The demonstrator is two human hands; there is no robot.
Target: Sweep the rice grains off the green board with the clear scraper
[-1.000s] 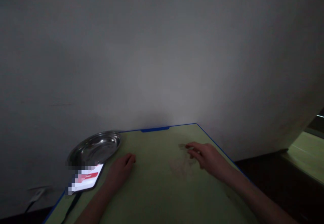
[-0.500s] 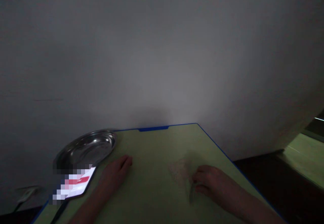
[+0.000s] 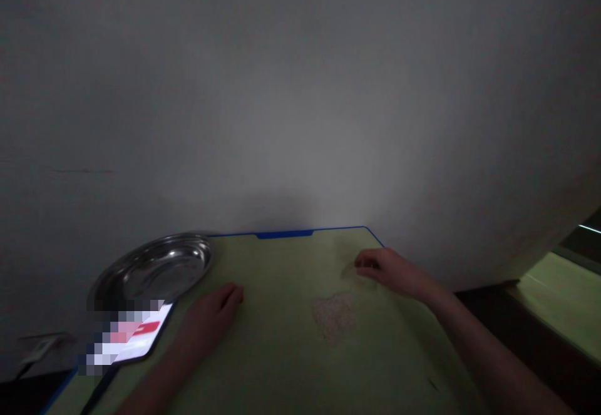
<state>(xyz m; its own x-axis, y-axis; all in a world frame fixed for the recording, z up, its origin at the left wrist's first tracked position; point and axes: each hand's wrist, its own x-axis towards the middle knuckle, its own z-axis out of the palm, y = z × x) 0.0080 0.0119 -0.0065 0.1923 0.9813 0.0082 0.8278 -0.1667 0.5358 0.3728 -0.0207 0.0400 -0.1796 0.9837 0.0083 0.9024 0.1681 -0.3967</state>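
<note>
A small heap of pale grains (image 3: 334, 316) lies on a green table (image 3: 282, 352) with a blue edge. My right hand (image 3: 387, 270) rests beyond the heap near the table's far right corner, palm down with its fingers curled onto the surface. My left hand (image 3: 210, 319) lies flat on the table to the left of the heap, fingers together and holding nothing. A round steel dish (image 3: 154, 266) stands at the far left.
A phone (image 3: 126, 338) with a lit screen lies in front of the dish, a dark cable trailing from it. A grey wall stands right behind the table. Another green surface (image 3: 568, 302) shows at the right, past a dark gap.
My right hand swept toward me across the grains, then went back to the far corner. The grains now lie in a tighter heap. My left hand stayed put.
</note>
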